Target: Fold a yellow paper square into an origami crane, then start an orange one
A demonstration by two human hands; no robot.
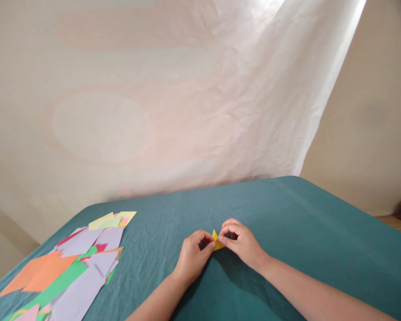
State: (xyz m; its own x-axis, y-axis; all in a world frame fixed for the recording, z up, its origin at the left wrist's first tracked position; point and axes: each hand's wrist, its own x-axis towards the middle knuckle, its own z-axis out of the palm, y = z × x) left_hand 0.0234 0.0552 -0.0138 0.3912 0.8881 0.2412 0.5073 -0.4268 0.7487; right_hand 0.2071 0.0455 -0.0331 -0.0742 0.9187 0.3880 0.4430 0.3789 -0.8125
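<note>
A small folded piece of yellow paper (218, 245) is held between my two hands, just above or on the green cloth near the middle of the table. One pointed tip of it sticks up between the fingers. My left hand (195, 254) pinches its left side with thumb and forefinger. On the right side, my right hand (241, 241) grips the paper in the same kind of pinch. The fingertips hide parts of the folds, so the full shape cannot be made out.
Loose sheets of coloured paper lie overlapping on the left of the table, among them orange paper (42, 273), lilac paper (78, 292) and green paper (60, 281). A green cloth (307, 223) covers the table. Behind it hangs a pale sheet (187, 111).
</note>
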